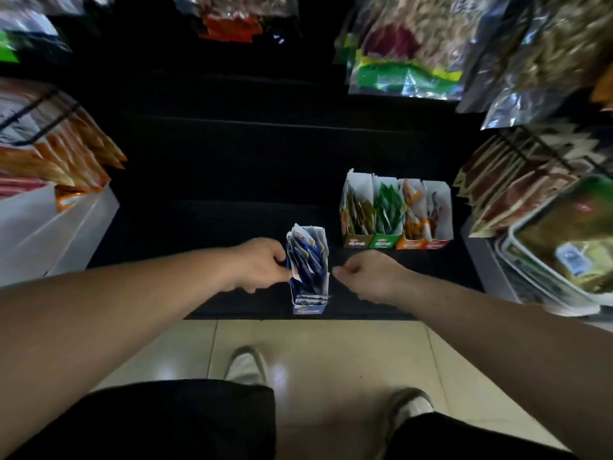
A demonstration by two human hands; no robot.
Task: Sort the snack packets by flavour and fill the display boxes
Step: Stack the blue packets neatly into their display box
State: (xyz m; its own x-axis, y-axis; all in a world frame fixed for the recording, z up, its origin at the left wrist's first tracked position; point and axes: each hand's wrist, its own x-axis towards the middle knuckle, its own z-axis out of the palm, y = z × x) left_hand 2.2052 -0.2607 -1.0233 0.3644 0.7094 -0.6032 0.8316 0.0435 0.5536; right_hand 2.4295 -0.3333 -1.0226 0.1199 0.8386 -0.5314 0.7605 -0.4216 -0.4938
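View down onto a shop shelf during restocking. Centre: the blue display box (310,302) stands upright near the front edge of the dark shelf (232,227), packed with blue packets (306,260) standing on end. The left hand (262,265), at the box's left wall, has thumb and fingers closed on the edge of the nearest packets. The right hand (368,277), just beside the box's right wall and not touching it, has loosely curled fingers with nothing visible in them.

Behind and to the right of the blue box: a row of four boxes (396,242), touching side by side, with fronts of olive, green, orange and red, each holding packets of roughly matching colour.

Judged progress: sorting looks nearly complete, since all five boxes in view hold packets. What seems left is to settle the blue packets and perhaps set this box beside the row.

Surroundings: pale floor tiles (331,353) in front of the blue box, a white bin (56,227) far to its left, stacked trays (564,247) far to its right, and hanging foil bags (408,44) above. Lighting is dim and the packet print is unreadable.
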